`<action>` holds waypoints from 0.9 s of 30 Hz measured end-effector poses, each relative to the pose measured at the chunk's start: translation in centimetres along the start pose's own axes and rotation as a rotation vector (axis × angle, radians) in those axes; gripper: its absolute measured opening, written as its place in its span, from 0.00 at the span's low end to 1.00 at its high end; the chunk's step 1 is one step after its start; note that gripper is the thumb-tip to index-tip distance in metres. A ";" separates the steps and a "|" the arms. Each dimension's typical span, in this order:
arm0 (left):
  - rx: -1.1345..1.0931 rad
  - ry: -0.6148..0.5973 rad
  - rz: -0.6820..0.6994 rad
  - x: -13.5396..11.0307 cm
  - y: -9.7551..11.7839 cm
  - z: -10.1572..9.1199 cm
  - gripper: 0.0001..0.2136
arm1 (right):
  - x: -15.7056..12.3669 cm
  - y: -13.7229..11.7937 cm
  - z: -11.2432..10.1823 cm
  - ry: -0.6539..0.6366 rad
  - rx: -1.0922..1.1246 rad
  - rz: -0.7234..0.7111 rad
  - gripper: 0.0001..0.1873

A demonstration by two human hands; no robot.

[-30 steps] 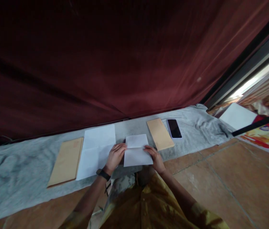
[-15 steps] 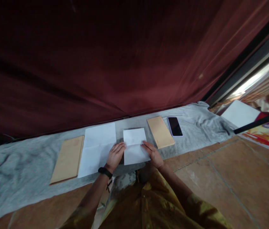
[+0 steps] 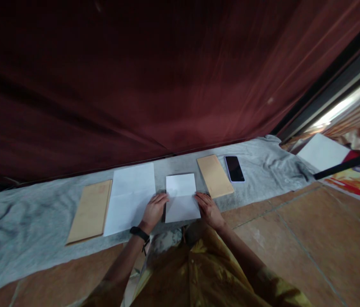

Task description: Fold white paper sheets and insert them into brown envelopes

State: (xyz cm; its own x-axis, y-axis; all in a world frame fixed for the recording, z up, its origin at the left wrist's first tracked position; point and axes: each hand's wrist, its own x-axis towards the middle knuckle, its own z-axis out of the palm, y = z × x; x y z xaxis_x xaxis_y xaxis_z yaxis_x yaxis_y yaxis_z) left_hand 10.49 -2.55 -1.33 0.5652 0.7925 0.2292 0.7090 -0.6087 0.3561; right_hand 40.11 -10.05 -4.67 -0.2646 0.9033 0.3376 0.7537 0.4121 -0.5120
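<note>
A folded white sheet of paper lies on a grey cloth on the floor in front of me. My left hand holds its left edge with curled fingers. My right hand grips its right edge. To the left lies a larger flat white sheet, then a brown envelope. Another brown envelope and a black phone lie to the right. A black band sits on my left wrist.
A dark red curtain hangs close behind the cloth. Brown floor tiles spread to the right. At the far right lie a white sheet, a colourful printed mat and a dark bar.
The near flap of the folded sheet has been laid flatter and the sheet looks narrower and squarer. Both hands stay at its side edges. The view has shifted slightly.
</note>
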 end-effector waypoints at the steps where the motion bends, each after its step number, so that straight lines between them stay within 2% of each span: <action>1: -0.021 0.012 -0.011 0.2 0.4 0.0 0.16 | 0.0 0.0 0.0 0.003 -0.003 0.002 0.28; 5: -0.079 0.005 0.015 2.5 2.8 0.8 0.15 | 0.1 -0.2 0.0 0.005 -0.013 0.009 0.27; 11: 0.025 -0.054 0.019 6.1 5.3 4.4 0.21 | 0.2 -0.2 -0.2 -0.007 0.008 0.007 0.27; 14: 0.076 -0.024 -0.043 6.1 5.6 5.9 0.22 | 0.0 -0.2 -0.3 -0.008 0.013 -0.008 0.29; 18: 0.105 0.025 -0.095 5.6 6.0 6.8 0.23 | -0.2 -0.3 -0.5 -0.066 0.012 -0.039 0.31; 22: 0.082 0.052 -0.168 5.3 5.7 6.7 0.23 | 0.1 -0.4 -0.5 -0.053 0.040 -0.009 0.29; 27: 0.004 0.177 -0.260 4.0 3.4 5.8 0.21 | 0.7 0.0 0.4 0.009 0.147 0.010 0.28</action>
State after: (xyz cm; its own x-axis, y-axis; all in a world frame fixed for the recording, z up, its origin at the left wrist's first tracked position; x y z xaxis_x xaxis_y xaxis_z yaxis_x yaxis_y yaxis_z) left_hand 17.66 -1.65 -4.47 0.2832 0.9157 0.2851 0.8219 -0.3850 0.4198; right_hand 39.68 -9.34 -4.79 -0.2514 0.9066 0.3390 0.6597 0.4168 -0.6254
